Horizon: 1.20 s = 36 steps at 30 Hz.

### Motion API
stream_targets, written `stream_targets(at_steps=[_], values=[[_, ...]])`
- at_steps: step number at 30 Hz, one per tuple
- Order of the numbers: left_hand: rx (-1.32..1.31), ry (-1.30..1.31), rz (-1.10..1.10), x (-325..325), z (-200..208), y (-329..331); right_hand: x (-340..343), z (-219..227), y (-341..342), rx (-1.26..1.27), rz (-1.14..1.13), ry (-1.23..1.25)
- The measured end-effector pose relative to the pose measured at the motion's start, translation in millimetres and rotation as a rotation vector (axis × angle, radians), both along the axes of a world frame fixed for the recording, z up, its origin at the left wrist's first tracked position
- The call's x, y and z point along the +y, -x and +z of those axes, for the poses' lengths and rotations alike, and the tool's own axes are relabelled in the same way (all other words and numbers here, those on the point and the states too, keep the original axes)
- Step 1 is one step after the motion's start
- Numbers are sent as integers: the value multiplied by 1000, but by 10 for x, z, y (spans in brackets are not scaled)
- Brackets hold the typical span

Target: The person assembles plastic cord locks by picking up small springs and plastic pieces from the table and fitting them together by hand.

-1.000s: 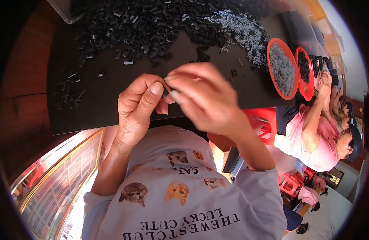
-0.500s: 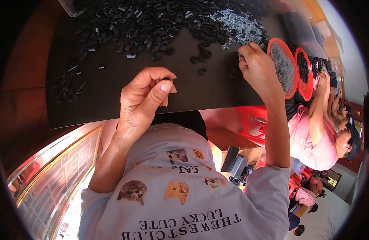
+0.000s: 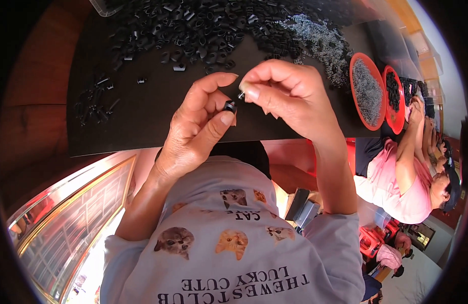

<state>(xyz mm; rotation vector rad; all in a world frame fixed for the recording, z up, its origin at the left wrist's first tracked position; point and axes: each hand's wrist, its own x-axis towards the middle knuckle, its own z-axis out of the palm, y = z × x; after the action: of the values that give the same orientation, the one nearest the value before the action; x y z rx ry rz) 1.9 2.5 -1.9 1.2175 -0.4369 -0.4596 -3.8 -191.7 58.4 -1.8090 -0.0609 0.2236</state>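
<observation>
My left hand (image 3: 196, 119) is closed on a small black cylindrical part (image 3: 230, 106), pinched between thumb and fingers over the front of the dark table. Close by on its right, my right hand (image 3: 289, 96) pinches a tiny silvery metal piece (image 3: 241, 95) between thumb and forefinger. It looks like a small spring, but is too small to be sure. The two pieces are a short gap apart. Beyond the hands lies a broad heap of short black tubular parts (image 3: 193, 35), and to its right a pile of small silvery spring-like pieces (image 3: 315, 38).
A red basin (image 3: 382, 119) of small grey metal pieces stands at the table's right, beside another red basin (image 3: 396, 128) holding black parts. Thin black parts (image 3: 97, 101) lie at the left. A co-worker in pink (image 3: 391, 172) sits to the right.
My right hand has moved left from the silvery pile to my left hand, now with a tiny metal piece in its fingertips. My left hand has turned, showing the black part.
</observation>
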Motion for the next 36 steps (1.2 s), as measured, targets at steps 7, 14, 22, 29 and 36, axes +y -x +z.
stream_targets(at_steps=[7,14,22,29,36], values=[[-10,-64,-19,26,13,4,130,-97,23,-161,51,54],[-52,-21,-19,30,-27,-15,154,-88,87,-334,81,185],[-53,14,-12,38,-34,-3,209,-162,151,-550,93,348],[-55,38,2,43,-37,-7,196,-187,270,-577,58,277],[-65,44,-4,63,-68,0,278,-247,314,-671,24,367]])
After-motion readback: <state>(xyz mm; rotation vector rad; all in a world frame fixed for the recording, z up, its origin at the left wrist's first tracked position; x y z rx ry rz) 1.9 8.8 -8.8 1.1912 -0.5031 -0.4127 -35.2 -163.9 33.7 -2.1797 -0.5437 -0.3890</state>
